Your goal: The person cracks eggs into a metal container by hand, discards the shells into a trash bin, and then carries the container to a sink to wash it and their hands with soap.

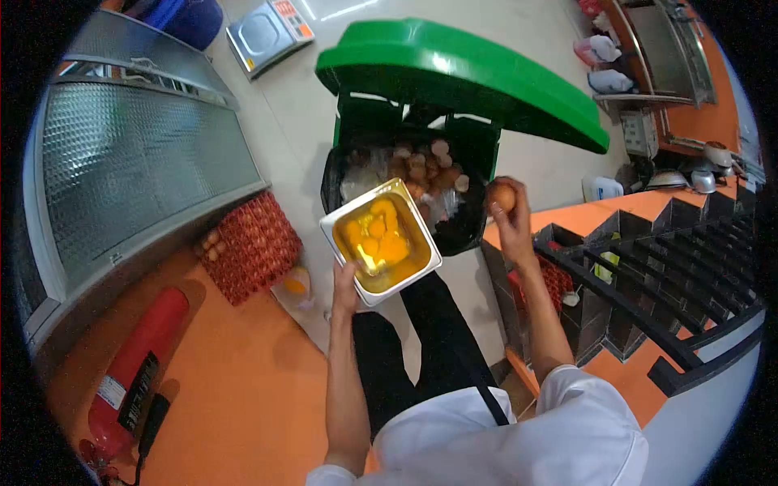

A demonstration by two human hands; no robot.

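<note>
My left hand (346, 290) grips the near-left rim of a square metal pan (430, 266), held tilted in front of me. Cracked eggs with several yellow yolks (374, 235) lie in the pan. On the right, a brown egg (502, 196) is in the fingers of my right hand (517, 223), close to the bin's right edge. Behind the pan stands a black-lined bin (333, 174) with its green lid (454, 69) raised. Broken eggshells (425, 166) and clear plastic (363, 176) are inside it; the pan hides the bin's front part.
Red egg trays (255, 251) sit on the orange ledge at left, near a fire extinguisher (138, 368). A digital scale (270, 36) lies on the tiled floor at the back. Black railings (673, 275) run along the right, with a bowl (667, 180) beyond them.
</note>
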